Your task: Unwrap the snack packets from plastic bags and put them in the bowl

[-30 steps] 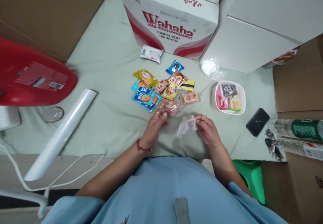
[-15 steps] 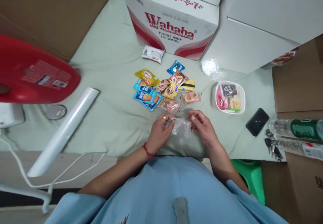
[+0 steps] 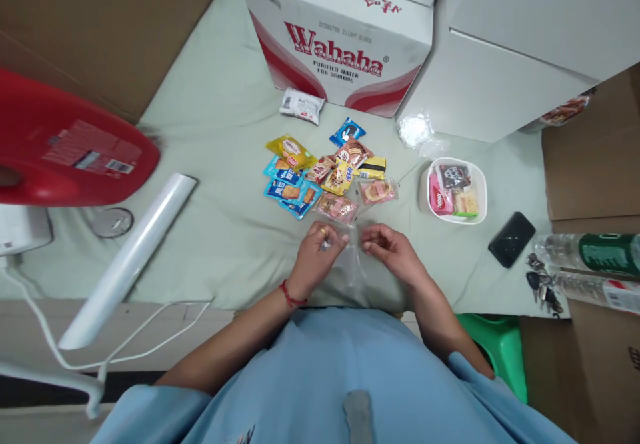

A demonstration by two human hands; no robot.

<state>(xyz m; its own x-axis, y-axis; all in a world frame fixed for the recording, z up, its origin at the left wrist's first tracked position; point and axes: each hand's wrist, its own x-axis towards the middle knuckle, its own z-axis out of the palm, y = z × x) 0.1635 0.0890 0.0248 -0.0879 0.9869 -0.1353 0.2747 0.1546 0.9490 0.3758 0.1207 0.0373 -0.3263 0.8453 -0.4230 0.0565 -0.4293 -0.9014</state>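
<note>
My left hand [image 3: 316,256] and my right hand [image 3: 389,252] both pinch the top of a small clear plastic bag [image 3: 354,264], which hangs between them over the pale green cloth [image 3: 220,224]. Just beyond my fingers lies a pile of snack packets [image 3: 325,177], the nearest being two clear-wrapped pink ones. A white bowl [image 3: 477,176] with several packets in it stands to the right of the pile.
A Wahaha water carton [image 3: 345,37] and white boxes [image 3: 505,57] stand at the back. A red plastic stool [image 3: 65,151] and a white roll [image 3: 125,264] lie on the left. A black phone [image 3: 511,239], keys [image 3: 543,284] and bottles [image 3: 590,254] lie on the right.
My left hand left the pink packet and joined my right on the clear bag. Both hands drew together and the bag now hangs between them.
</note>
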